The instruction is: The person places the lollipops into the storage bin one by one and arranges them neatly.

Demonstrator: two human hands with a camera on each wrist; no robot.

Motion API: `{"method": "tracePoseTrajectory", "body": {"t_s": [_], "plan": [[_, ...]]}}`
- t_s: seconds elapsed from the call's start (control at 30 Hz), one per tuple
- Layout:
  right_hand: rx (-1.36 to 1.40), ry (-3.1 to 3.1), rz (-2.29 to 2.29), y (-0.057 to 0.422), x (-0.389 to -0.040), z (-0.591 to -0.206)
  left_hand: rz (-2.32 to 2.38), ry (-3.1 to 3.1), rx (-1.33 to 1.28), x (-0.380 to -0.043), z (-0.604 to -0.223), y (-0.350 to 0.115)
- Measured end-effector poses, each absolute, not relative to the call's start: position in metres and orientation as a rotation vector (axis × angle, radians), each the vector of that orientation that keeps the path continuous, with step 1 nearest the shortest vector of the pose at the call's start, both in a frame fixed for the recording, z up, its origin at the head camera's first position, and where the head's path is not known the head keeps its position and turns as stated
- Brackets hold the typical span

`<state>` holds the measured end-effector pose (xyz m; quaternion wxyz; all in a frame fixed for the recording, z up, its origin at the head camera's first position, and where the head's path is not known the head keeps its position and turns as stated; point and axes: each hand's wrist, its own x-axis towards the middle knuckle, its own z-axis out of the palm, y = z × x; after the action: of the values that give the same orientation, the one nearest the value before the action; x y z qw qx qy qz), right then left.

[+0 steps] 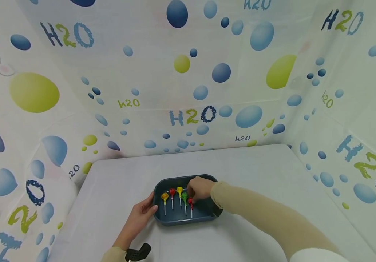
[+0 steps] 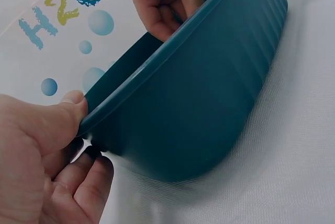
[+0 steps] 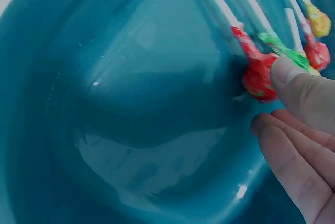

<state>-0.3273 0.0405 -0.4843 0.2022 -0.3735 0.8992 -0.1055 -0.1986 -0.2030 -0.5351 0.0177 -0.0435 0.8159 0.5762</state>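
Lying at the thumb (image 3: 296, 88) of the right grip (image 1: 201, 187) — a red lollipop (image 3: 258, 80).

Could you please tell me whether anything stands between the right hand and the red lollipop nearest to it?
Nothing visible does: the right hand is directly at that red lollipop, inside the teal tray. The green lollipop lies beside it, not in between.

I get the head view softly lit, the wrist views dimmer, with glare spotting the glossy tray (image 3: 152, 82) and a faint shadow beside it.
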Motion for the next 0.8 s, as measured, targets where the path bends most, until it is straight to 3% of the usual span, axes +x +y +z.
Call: {"method": "tracePoseTrajectory", "body": {"t_s": [0.27,0.47,0.8], "plan": [[-1.016,2.494,-0.632,0.074,-0.336,-0.45,1.734,2.576,-0.112,-0.199,-0.535,-0.203],[-0.899,2.576,-0.956,0.134,-0.335,-0.421,1.712,2.583,-0.086,-0.201,-0.534,-0.202],[-0.625,2.733,-1.077,0.246,-0.333,-0.439,1.664,2.614,-0.094,-0.2,-0.535,-0.205]]}}
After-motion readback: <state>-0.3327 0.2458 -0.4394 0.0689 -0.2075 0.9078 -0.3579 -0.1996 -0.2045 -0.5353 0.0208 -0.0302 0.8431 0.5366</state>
